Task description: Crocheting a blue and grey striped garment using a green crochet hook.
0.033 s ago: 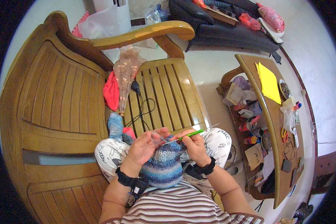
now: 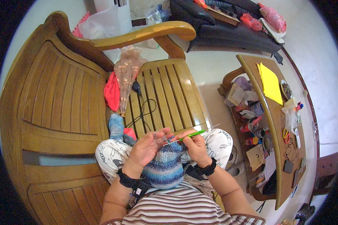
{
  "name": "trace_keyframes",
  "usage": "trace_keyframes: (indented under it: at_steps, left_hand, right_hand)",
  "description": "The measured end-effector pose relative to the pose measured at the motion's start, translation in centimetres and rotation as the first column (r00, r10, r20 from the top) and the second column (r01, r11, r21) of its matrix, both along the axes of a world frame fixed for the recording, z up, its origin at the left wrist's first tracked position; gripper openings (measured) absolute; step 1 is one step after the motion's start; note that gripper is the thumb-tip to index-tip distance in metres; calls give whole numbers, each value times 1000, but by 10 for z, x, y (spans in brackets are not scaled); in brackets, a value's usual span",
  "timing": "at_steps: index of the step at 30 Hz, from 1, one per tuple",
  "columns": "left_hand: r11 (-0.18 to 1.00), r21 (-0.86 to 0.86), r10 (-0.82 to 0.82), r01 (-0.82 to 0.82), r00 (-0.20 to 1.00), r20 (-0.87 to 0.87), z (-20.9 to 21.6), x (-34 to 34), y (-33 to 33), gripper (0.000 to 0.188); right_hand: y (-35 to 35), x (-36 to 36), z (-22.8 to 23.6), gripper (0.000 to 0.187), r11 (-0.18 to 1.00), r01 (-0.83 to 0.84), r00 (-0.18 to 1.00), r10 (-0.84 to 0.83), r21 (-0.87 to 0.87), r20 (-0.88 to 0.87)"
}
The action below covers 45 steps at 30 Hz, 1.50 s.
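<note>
A blue, white and grey striped knitted piece [image 2: 163,170] rests in my lap, bulging and rounded. My right hand [image 2: 196,150] grips a green-handled crochet hook [image 2: 192,135], its thin metal shaft pointing left across the top of the knitting. Beside it, my left hand [image 2: 143,148] has curled fingers with a blue yarn strand [image 2: 166,139] running from them toward the hook. The exact grip of the left fingertips is partly hidden. At my left thigh lies a ball of light blue yarn [image 2: 116,126].
A folded patterned umbrella [image 2: 127,71], a red cloth [image 2: 112,92] and a black cable [image 2: 149,108] lie on the slatted wooden bench [image 2: 172,93]. To the right stands a wooden table [image 2: 268,150] with yellow paper [image 2: 270,83], scissors [image 2: 286,135] and a crowded lower shelf.
My left hand has shifted very slightly, and the yarn strand at its fingers now stands straighter toward the hook. The right hand and hook look the same.
</note>
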<state>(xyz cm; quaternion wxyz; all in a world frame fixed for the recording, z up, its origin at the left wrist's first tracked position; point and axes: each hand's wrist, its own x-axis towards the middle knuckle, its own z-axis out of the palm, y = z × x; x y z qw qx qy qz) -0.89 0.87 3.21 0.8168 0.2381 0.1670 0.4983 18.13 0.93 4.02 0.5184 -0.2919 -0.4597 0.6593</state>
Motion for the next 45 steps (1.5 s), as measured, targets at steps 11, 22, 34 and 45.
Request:
trace_keyframes:
  at_steps: [11, 22, 34, 45]
  left_hand:
    - [976, 214, 172, -38, 738, -652, 7, 15, -11, 58]
    - [999, -14, -33, 30, 900, -435, 17, 6, -5, 57]
    - [993, 25, -94, 114, 909, -405, 7, 5, -10, 29]
    - [933, 137, 4, 332, 372, -928, 31, -85, 37, 13]
  right_hand:
    - [-1, -7, 22, 19, 525, -230, 596, -590, 820, 545]
    - [4, 0, 2, 13, 747, 76, 890, -350, 660, 294]
    - [2, 5, 4, 13, 993, -21, 997, 12, -117, -79]
    - [5, 12, 9, 11, 984, 154, 988, -150, -89, 49]
